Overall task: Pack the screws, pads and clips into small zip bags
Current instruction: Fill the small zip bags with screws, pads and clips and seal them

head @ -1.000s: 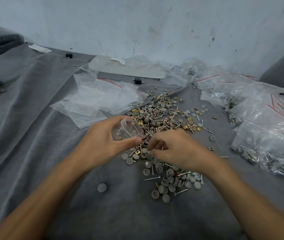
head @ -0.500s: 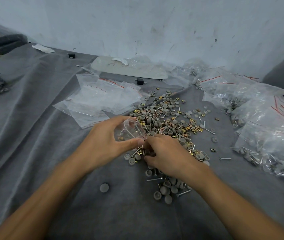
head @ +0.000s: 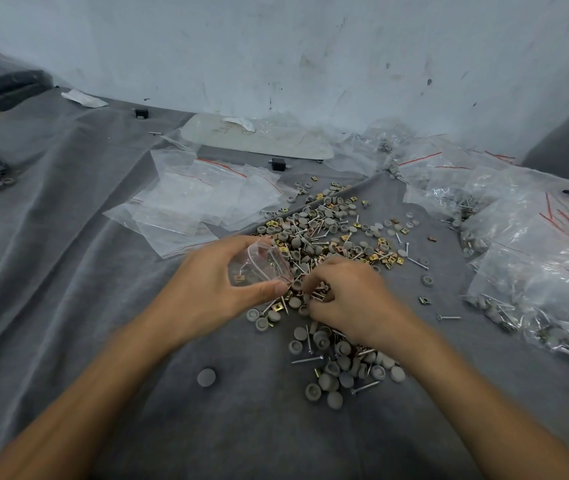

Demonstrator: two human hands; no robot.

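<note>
Two bare hands at work over the grey felt cloth (head: 68, 306), mid-fill as I read it. Left hand (head: 207, 289) pinches a small clear zip bag (head: 264, 263) between thumb and fingers, mouth held open toward the right; a brass square clip and a few screws show inside it. Right hand (head: 349, 299) is curled down into the loose heap of grey round pads, silver screws and brass clips (head: 324, 237), fingertips closed near the bag mouth; blur there, so I cannot tell what it grips, if anything. Heap sits centre, spreading from far to near; one stray grey pad (head: 206, 377) lies apart, near left. Flat stack of empty clear zip bags with red seal lines (head: 186, 202) lies far left of the heap; filled clear bags (head: 536, 265) are piled on the right. My call: step is picking parts for the current bag, and plenty of loose stock remains. Next move needs the picked piece brought to the open mouth and dropped without snagging the film, then probably another pick.
</note>
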